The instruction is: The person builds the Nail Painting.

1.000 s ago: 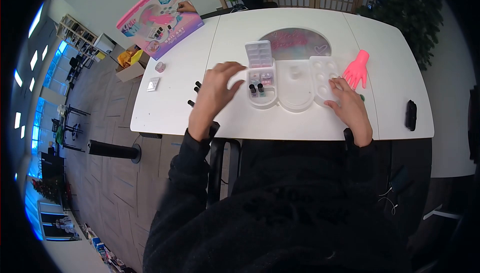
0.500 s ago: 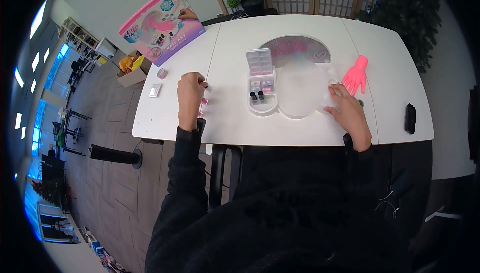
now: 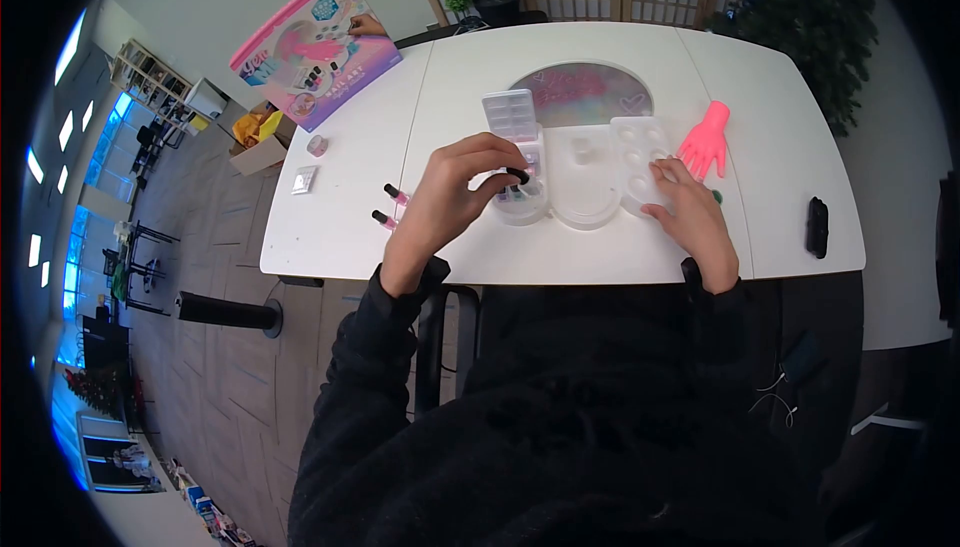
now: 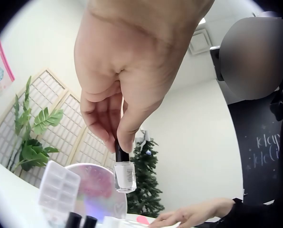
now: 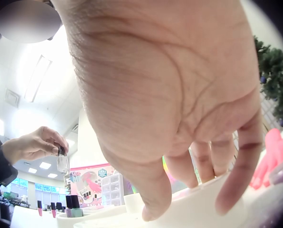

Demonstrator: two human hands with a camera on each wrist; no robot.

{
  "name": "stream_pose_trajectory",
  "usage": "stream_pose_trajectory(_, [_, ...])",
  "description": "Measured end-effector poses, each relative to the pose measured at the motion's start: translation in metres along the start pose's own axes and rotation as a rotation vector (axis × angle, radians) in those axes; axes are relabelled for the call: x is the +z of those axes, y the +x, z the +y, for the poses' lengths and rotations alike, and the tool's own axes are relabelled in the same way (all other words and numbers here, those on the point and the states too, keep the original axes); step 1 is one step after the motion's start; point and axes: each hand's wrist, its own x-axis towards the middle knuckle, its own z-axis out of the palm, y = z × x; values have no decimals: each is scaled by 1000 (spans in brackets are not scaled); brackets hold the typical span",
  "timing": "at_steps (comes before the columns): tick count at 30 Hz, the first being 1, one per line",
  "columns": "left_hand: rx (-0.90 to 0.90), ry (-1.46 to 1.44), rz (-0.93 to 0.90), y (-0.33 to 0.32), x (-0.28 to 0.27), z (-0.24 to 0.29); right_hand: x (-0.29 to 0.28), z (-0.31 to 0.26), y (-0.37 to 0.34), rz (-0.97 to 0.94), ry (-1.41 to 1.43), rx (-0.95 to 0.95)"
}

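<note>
My left hand (image 3: 455, 192) pinches a small clear nail polish bottle (image 4: 125, 176) by its black cap, thumb against fingers. It hangs upright above the left compartment of a white nail-art tray (image 3: 585, 219). Two dark-capped nail polish bottles (image 5: 74, 207) stand in that compartment, partly hidden by my left hand in the head view. Behind them, a divided lid (image 3: 510, 113) is raised. With fingers spread and relaxed, my right hand (image 3: 697, 215) rests on the tray's right section (image 3: 638, 139), which has round wells. Just beyond lies a pink model hand (image 3: 708, 142).
Two pink nail polish bottles (image 3: 396, 195) lie left of my left hand. Further left are a small round jar (image 3: 317, 146) and a white packet (image 3: 303, 180). The kit box (image 3: 315, 52) stands at the back left. A black case (image 3: 817, 228) lies far right.
My left hand went from over the tray to the bottles on the left, then came back right with a nail polish bottle. My right hand has stayed at the tray's right section.
</note>
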Motion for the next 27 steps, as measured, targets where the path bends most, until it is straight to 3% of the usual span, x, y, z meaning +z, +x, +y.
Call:
stream_pose_trajectory(14, [-50,63,-16,8,33,-28,1,1,2,-13,-9,27])
stream_pose_trajectory(27, [100,278,-2,6,52,-40,5,4,1,16,-36,-9])
